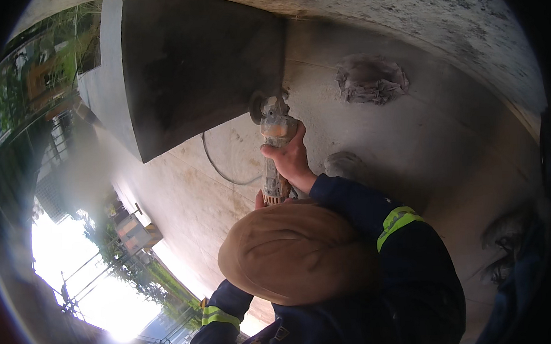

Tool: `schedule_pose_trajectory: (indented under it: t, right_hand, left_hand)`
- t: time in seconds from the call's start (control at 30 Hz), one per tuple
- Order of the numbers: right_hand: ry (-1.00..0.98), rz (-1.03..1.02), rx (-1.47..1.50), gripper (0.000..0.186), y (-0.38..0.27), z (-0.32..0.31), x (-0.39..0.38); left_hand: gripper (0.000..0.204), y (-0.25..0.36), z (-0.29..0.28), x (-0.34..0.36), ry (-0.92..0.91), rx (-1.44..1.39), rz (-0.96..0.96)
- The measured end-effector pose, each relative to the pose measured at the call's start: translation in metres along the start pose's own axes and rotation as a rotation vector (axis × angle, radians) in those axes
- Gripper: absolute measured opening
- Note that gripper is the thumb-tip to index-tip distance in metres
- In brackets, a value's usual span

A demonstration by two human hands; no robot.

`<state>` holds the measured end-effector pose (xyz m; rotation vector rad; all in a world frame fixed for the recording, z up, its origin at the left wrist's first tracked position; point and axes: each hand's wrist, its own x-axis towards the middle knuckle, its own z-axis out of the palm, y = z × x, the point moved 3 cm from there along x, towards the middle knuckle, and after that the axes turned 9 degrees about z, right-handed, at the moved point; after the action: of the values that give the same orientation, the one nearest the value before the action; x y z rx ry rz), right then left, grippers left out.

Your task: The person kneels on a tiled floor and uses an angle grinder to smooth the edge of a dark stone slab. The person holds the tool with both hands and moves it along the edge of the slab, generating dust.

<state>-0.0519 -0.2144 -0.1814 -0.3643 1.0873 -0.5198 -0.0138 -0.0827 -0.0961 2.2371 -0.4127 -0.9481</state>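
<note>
An angle grinder, worn and coated in dust, points away from me with its body running down toward the brown cap. Its disc is at the edge where a dark rectangular surface meets pale concrete. My right hand wraps the grinder just behind its head, thumb across the left side. Only a few fingers of my left hand show, around the rear of the body. A brown cloth cap hides the rest of that hand. Whether the disc touches the surface cannot be made out.
A grey cable curves left of the grinder. Crumpled grey material plugs a hollow in the concrete. A rounded patch lies closer to my right arm. Outside at left stands a striped box near greenery. Dusty haze hangs at left.
</note>
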Motion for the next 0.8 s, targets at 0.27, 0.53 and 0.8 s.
schedule_pose_trajectory:
  t: [0.27,0.53,0.8]
  right_hand:
    - [0.057,0.047,0.046,0.078,-0.012,-0.011,0.047]
    - [0.027,0.057,0.017,0.08,0.005,-0.009,0.026]
    - [0.035,0.06,0.025,0.083,0.008,-0.019,0.054]
  left_hand:
    - [0.091,0.01,0.008,0.046,-0.028,0.522,0.013]
    - [0.091,0.0,0.004,0.017,-0.084,0.158,0.003]
    - [0.081,-0.012,0.01,0.035,-0.029,0.398,0.04]
